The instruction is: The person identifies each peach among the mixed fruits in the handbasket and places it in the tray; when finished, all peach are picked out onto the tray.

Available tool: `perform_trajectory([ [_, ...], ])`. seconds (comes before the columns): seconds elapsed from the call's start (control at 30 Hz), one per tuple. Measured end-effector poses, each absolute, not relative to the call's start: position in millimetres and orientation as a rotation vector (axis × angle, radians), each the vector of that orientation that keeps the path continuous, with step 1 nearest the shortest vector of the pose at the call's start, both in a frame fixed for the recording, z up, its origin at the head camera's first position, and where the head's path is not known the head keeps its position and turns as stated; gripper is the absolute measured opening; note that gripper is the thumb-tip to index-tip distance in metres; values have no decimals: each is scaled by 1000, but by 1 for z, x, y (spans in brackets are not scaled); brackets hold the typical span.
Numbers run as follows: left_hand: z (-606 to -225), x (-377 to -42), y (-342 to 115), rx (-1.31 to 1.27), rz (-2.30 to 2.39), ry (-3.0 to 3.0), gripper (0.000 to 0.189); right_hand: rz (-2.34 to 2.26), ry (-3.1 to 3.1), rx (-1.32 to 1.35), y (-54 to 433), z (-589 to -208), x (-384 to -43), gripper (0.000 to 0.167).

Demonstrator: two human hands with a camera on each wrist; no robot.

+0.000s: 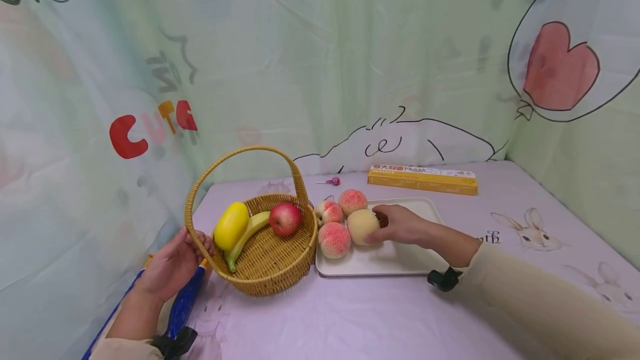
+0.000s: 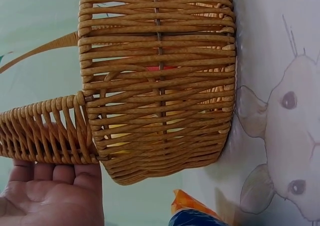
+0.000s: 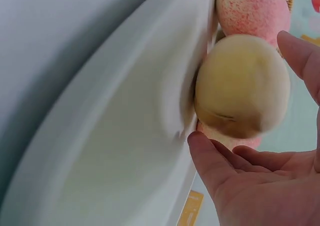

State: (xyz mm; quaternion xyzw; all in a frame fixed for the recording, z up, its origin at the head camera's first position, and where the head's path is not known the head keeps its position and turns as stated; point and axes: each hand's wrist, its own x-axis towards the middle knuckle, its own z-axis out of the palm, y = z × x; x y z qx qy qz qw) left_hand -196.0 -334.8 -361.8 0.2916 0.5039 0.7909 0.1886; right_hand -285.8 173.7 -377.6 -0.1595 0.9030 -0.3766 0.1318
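A woven basket with a tall arched handle holds a yellow mango-like fruit, a banana and a red apple. At the handle's left foot my left hand has its fingers curled behind the wicker, palm up in the left wrist view. My right hand spreads its thumb and fingers around a pale yellow peach; a gap shows between fingers and fruit in the right wrist view. Pink peaches cluster beside it at the left end of a white tray.
Behind the tray lies a yellow pasta box, with a purple lollipop to its left. A blue and orange package is under the left forearm. Printed curtains stand at the back and sides of the cloth-covered table.
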Motion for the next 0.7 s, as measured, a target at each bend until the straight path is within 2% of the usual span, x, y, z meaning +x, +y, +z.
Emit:
perform_trajectory([
  [0.13,-363,-196,-333,813,2236,1422,55,-1110,2607,-460,181,-377,-283,92],
  [0.27,-365,-194,-330,801,2261,1476,55,-1134,2614,-499,186,-374,-277,97],
  [0.4,-365,-187,-321,761,2360,1750,47,-1102,2669,-579,187,-369,-267,95],
  [0.57,-357,-176,-307,508,2658,2122,23,-1087,2755,-700,183,-359,-252,90],
  [0.7,-348,-165,-306,512,2727,2172,26,-1175,2784,-849,181,-349,-242,71],
])
